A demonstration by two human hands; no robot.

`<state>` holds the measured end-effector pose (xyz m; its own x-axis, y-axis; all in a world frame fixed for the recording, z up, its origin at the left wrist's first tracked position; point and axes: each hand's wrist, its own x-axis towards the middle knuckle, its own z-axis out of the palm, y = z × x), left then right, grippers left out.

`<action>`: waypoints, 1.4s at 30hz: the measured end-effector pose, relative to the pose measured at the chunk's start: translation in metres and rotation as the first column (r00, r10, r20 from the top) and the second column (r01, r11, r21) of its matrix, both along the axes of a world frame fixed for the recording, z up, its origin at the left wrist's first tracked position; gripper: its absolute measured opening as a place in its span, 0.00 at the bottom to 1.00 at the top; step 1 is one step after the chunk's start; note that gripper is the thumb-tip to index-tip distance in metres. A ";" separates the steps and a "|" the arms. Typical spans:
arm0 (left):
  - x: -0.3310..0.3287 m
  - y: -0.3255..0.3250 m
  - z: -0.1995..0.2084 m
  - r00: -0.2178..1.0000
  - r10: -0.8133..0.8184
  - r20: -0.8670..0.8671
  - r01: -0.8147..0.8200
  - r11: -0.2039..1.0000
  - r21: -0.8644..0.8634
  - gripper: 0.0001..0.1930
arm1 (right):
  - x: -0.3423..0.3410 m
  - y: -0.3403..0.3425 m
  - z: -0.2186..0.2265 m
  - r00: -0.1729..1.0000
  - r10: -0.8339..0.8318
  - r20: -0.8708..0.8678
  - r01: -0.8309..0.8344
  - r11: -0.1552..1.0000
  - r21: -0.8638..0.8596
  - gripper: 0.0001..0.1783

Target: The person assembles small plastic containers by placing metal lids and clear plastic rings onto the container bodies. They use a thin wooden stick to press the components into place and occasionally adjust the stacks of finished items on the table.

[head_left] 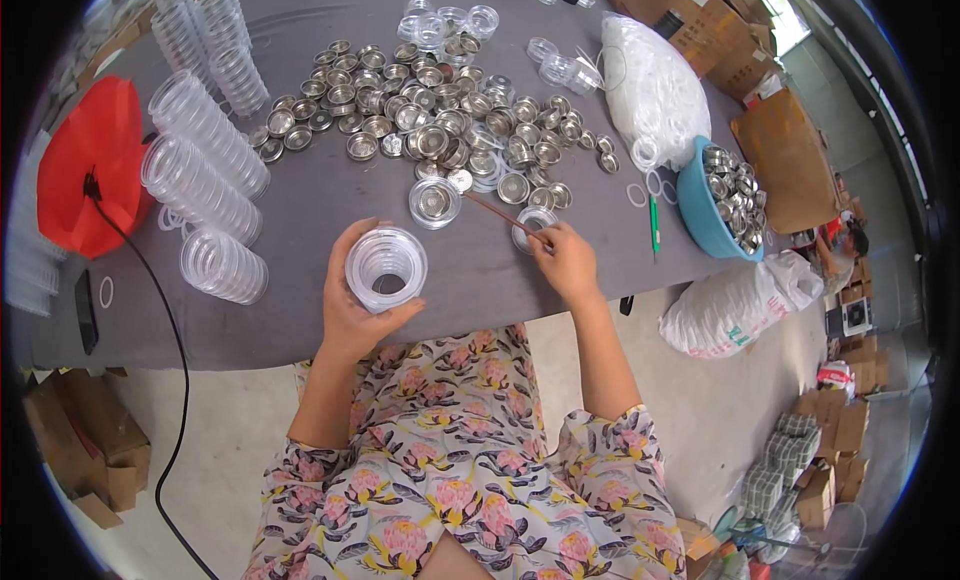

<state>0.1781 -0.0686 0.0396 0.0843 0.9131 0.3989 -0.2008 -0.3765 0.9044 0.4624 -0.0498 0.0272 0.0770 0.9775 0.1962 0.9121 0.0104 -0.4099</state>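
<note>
My left hand [345, 315] is wrapped round a stack of clear plastic rings [410, 245], its open end facing up. Pinched in the fingers of my right hand [570, 267] is a thin brown stick [500, 214]; its far end reaches a small white disc [460, 179] at the edge of the metal cups. Beneath the stick and beside my right fingertips lies a clear plastic ring [522, 238]. Between the hands, a clear round holder [435, 220] rests on the table with a metal cup inside it. Beyond spreads a heap of small silvery metal cups [400, 90].
Tall stacks of clear plastic cups [205, 170] and a red bag-like cover [95, 170] with a black cable stand left. On the right are a blue basin [705, 215] of metal parts, a green pen-like tool [655, 225] and a clear plastic bag [655, 90]. A phone [88, 310] lies left.
</note>
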 end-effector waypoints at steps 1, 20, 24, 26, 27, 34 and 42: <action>0.000 0.000 0.000 1.000 0.002 -0.005 -0.002 1.000 0.001 0.45 | 0.000 0.001 0.001 1.000 -0.011 0.016 0.012 1.000 -0.020 0.09; -0.002 0.000 -0.002 1.000 -0.027 0.002 0.027 1.000 -0.015 0.48 | -0.028 -0.015 0.011 0.933 0.070 -0.352 0.037 0.956 0.291 0.14; -0.002 0.002 0.000 0.994 -0.031 0.104 0.030 1.000 0.004 0.53 | -0.078 -0.026 0.074 0.769 0.501 -0.397 -0.380 0.858 0.346 0.17; -0.006 0.005 0.010 0.996 -0.041 0.085 0.033 0.995 0.097 0.52 | -0.101 -0.019 0.088 0.622 0.740 -0.258 -0.606 0.663 0.439 0.18; -0.009 0.006 0.014 0.996 -0.048 0.075 0.036 0.989 0.144 0.52 | -0.106 -0.018 0.090 0.603 0.754 -0.262 -0.658 0.655 0.370 0.18; -0.018 0.004 0.031 0.978 -0.190 0.089 0.199 0.975 -0.101 0.45 | -0.111 -0.009 0.102 0.465 0.752 -0.468 -0.589 0.657 0.471 0.05; -0.011 0.005 0.017 0.980 -0.162 0.113 0.165 0.986 -0.023 0.47 | -0.114 -0.006 0.143 -0.482 0.383 -0.788 -0.175 0.839 0.515 0.33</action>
